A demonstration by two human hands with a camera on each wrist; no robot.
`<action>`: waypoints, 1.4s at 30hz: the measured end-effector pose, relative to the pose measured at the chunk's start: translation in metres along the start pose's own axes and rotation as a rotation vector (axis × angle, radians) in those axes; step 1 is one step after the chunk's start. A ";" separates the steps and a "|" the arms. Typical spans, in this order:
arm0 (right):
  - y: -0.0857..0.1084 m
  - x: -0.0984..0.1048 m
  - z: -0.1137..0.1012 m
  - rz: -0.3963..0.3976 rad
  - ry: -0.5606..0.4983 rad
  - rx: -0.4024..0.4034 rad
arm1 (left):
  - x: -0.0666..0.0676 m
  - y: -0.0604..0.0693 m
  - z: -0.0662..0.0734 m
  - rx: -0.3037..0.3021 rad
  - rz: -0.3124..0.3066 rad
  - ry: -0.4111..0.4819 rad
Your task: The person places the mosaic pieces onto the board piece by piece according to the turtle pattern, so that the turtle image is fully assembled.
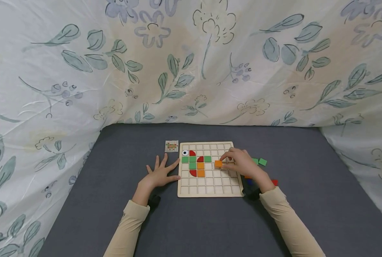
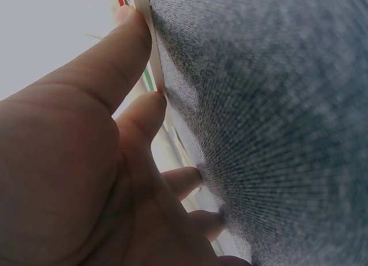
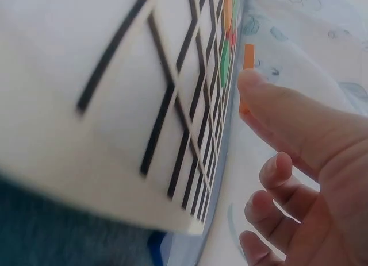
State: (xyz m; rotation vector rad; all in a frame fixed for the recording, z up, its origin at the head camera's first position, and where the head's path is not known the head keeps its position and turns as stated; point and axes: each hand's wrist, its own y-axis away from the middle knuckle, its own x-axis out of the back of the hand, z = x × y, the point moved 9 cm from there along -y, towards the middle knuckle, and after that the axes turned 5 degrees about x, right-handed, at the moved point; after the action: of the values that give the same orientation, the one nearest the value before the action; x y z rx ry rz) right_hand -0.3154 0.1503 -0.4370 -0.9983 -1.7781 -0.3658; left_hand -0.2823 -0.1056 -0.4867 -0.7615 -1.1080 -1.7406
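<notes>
My right hand (image 1: pixel 242 163) pinches an orange square tile (image 1: pixel 218 164) between thumb and finger, over the right half of a wooden grid board (image 1: pixel 216 191). In the right wrist view the tile (image 3: pixel 249 56) is held apart from the board's surface, other fingers loosely bent. With fingers spread, my left hand (image 1: pixel 158 176) rests on the cloth, its thumb and index finger touching the board's left edge. On the board's left half sit an eye tile (image 1: pixel 185 153), green squares (image 1: pixel 192 165), red rounded pieces (image 1: pixel 193 173) and orange squares (image 1: pixel 200 173).
A small pattern card (image 1: pixel 171 146) lies beyond the board's upper left corner. Loose tiles lie right of the board: green (image 1: pixel 263 162), red (image 1: pixel 275 182) and blue (image 1: pixel 250 182), some partly hidden by the right arm. A floral curtain (image 1: pixel 191 71) hangs behind the grey cloth (image 1: pixel 197 225).
</notes>
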 end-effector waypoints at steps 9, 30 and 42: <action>-0.013 -0.010 -0.014 -0.002 0.037 0.009 | 0.000 0.000 0.000 -0.007 0.001 -0.012; -0.021 -0.025 -0.021 -0.032 0.117 -0.031 | -0.001 0.002 0.002 0.000 0.008 -0.020; -0.023 -0.024 -0.027 -0.018 0.120 -0.013 | 0.001 0.002 0.000 0.002 0.009 -0.025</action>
State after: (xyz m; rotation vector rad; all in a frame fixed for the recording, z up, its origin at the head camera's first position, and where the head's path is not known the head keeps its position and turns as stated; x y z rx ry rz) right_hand -0.3127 0.1085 -0.4416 -0.9504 -1.6794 -0.4408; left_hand -0.2810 -0.1060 -0.4855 -0.7881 -1.1214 -1.7261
